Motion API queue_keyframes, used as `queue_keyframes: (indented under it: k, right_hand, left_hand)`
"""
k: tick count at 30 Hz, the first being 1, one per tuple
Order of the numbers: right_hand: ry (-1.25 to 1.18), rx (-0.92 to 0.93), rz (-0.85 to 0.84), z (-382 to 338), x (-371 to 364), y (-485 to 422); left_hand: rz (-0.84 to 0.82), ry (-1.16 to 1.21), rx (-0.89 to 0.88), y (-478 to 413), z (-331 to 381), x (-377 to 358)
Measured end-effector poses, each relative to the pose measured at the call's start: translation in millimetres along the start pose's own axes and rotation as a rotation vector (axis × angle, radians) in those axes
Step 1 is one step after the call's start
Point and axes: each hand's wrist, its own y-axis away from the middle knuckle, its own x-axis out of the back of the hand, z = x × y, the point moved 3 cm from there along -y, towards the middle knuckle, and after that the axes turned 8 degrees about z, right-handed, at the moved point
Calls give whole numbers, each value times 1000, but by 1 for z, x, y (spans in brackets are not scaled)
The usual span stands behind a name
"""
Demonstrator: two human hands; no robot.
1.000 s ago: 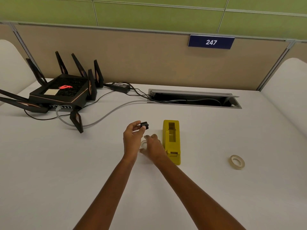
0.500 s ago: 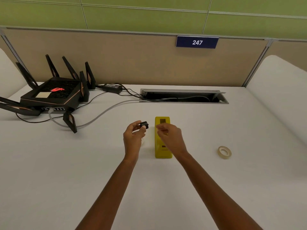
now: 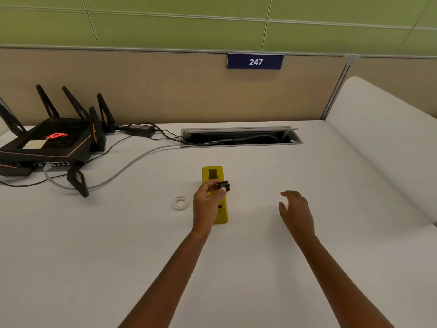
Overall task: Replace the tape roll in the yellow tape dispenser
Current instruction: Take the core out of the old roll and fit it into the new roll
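The yellow tape dispenser (image 3: pixel 222 215) stands mid-table with its roll bay open and empty. My left hand (image 3: pixel 206 205) is in front of it and pinches the small black spool core (image 3: pixel 224 186) between thumb and fingers, above the dispenser. A whitish ring-shaped roll (image 3: pixel 180 202) lies flat on the table just left of that hand. My right hand (image 3: pixel 296 209) hovers palm down to the right of the dispenser, fingers spread, with nothing seen in it. The tan tape roll that lay on the right is hidden, where this hand is.
A black router (image 3: pixel 50 143) with several antennas sits at the back left, its cables (image 3: pixel 132 162) running to an open cable slot (image 3: pixel 241 137) at the rear. A beige partition closes the back, and a white curved divider (image 3: pixel 383 147) rises on the right.
My right hand left the dispenser and swung right to where the tan roll lay, covering it. The whitish ring now lies uncovered on the table. My left hand still holds the core.
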Motion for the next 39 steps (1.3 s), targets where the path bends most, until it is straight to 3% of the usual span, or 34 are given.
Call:
queue_keyframes:
  k: [7, 14, 18, 21, 24, 31, 39]
  right_hand:
    - [117, -190, -102, 36, 2, 3]
    - [101, -173, -93, 39, 0, -4]
    - [-235, -307, -82, 23, 0, -10]
    - [-715, -486, -208, -3, -2, -11]
    - [-974, -499, -293, -31, 1, -10]
    - [-1167, -427, -425, -77, 2, -5]
    - [-1196, -392, -410, -90, -4, -5]
  left_hand:
    - [4, -55, -6, 0, -5, -3]
    - [20, -28, 3, -2, -4, -4]
    - [23, 6, 12, -4, -3, -5]
    - [19, 28, 31, -5, -1, -7]
    - [11, 45, 39, -6, 1, -11]
    - [10, 34, -13, -7, 7, -20]
    - [-4, -13, -89, -12, 12, -23]
